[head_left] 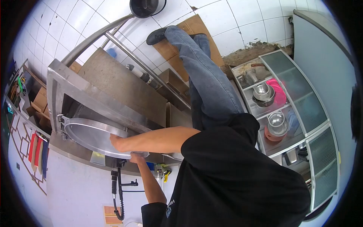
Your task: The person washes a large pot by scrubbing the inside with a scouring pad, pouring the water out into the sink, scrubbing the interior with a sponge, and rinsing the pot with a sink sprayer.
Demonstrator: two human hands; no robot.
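The big pan (92, 135) is set in the sink (81, 109). The right hand (119, 143) is held over it. Its rim is touched by the left hand (136, 157). How the fingers are shut cannot be told.

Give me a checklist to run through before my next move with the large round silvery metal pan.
1. Left hand at the large round silvery metal pan's rim: ok.
2. Right hand at the pan's inner face: ok.
3. Both grips fully closed: cannot tell, fingers partly hidden.
4. Pan's underside supported by the grey steel sink: cannot tell, contact hidden.
5. Black hose-fitted faucet shut off: cannot tell.
6. Dark shoe wholly on the flat brown cardboard: not ok, it overhangs the edge.
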